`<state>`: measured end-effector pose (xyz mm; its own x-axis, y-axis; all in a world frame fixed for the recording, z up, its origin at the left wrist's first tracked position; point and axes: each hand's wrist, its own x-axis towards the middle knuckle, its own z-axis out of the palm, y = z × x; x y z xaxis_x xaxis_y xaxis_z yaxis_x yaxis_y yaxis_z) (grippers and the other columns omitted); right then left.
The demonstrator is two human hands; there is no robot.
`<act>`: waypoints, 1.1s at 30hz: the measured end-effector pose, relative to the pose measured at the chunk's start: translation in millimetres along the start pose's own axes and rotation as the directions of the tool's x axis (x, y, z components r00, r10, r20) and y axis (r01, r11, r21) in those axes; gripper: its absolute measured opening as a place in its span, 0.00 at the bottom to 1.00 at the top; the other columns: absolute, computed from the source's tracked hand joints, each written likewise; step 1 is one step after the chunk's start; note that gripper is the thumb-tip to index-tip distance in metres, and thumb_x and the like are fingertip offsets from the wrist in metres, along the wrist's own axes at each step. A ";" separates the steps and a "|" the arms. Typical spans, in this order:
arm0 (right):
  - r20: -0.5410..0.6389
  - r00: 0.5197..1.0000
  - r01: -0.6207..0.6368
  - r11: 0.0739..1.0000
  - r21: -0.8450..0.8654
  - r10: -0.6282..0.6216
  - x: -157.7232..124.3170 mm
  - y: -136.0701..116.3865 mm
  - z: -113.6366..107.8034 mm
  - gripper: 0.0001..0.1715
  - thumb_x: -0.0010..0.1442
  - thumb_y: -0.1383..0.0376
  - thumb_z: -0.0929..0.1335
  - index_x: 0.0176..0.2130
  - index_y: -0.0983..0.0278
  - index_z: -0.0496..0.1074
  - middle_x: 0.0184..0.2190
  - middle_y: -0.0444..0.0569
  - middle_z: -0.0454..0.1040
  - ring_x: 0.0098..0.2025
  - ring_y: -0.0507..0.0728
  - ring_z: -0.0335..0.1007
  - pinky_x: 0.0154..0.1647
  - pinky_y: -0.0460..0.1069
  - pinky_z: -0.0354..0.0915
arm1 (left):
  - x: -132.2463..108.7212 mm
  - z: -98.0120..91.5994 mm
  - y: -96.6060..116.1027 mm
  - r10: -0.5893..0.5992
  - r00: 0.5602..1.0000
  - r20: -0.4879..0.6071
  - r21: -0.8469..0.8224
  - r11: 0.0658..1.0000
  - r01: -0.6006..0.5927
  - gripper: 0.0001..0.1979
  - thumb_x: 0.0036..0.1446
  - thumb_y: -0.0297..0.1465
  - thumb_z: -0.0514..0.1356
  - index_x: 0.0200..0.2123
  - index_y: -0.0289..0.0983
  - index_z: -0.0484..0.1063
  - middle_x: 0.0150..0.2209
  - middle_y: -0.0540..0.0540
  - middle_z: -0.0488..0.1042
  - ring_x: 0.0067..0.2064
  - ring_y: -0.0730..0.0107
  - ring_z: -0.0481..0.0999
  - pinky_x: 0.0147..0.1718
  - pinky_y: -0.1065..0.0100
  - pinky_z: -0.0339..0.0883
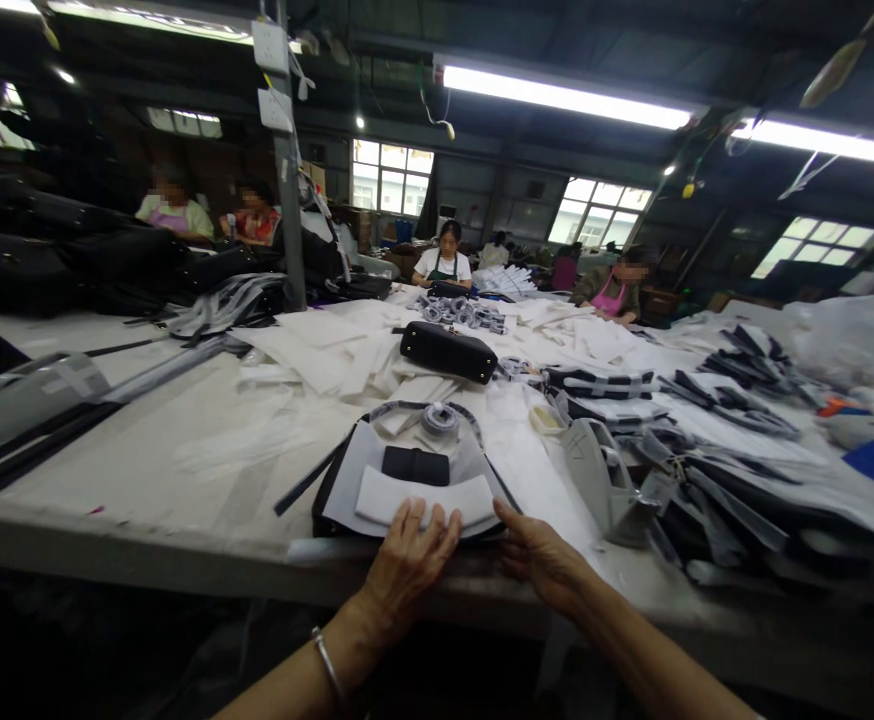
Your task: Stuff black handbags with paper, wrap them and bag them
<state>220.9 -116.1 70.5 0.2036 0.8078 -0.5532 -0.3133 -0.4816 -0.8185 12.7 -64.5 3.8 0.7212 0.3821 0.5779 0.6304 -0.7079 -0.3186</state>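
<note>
A black handbag (322, 512) lies flat near the table's front edge, a pale sheet (347, 463) spread over it. On the sheet rest a small black pouch (416, 465), a coiled wrapped strap (439, 421) and a white foam strip (392, 497). My left hand (416, 550) lies on the foam strip with its fingers spread, holding nothing. At the bag's lower right corner is my right hand (542, 558), thumb apart from the fingers and touching the bag's edge. Its fingertips are partly hidden.
A finished black bag (448, 352) stands behind, beside white sheets (309, 345). Grey bag parts (594, 480) and piled wrapped black pieces (752, 510) lie to the right. Long black strips (39, 440) lie left, near a metal post (291, 200). Several people sit across the table.
</note>
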 end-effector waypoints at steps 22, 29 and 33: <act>-0.214 0.972 -0.054 0.981 0.185 0.094 -1.9 -36.1 52.8 0.09 0.61 0.63 0.69 0.33 0.64 0.66 0.18 0.39 0.66 0.15 0.47 0.58 0.10 0.39 0.46 | 18.1 -18.5 -10.2 -0.181 0.976 -0.124 0.017 0.983 0.184 0.24 0.63 0.22 0.56 0.62 0.39 0.63 0.48 0.43 0.74 0.49 0.59 0.75 0.52 0.53 0.68; -0.230 0.973 0.078 0.959 0.274 -0.014 -8.1 -15.2 58.2 0.14 0.51 0.62 0.75 0.33 0.64 0.67 0.17 0.40 0.68 0.15 0.48 0.60 0.11 0.40 0.44 | 16.6 -27.8 -26.5 -0.133 0.963 -0.235 -0.050 0.991 0.125 0.24 0.63 0.20 0.51 0.62 0.36 0.63 0.41 0.44 0.76 0.44 0.63 0.76 0.48 0.60 0.67; -0.202 0.967 0.215 0.924 0.316 -0.155 -5.3 3.4 57.0 0.24 0.44 0.58 0.77 0.39 0.63 0.70 0.21 0.41 0.72 0.18 0.51 0.66 0.13 0.41 0.50 | 10.7 -27.9 -31.5 -0.155 0.955 -0.254 -0.097 0.986 0.135 0.24 0.63 0.18 0.48 0.59 0.37 0.67 0.41 0.44 0.77 0.45 0.63 0.77 0.51 0.59 0.65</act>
<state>165.9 -102.6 79.5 0.4330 0.7873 -0.4390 -0.5389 -0.1643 -0.8262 -7.5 -54.7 41.0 0.5178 0.3240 0.7918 0.6910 -0.7040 -0.1638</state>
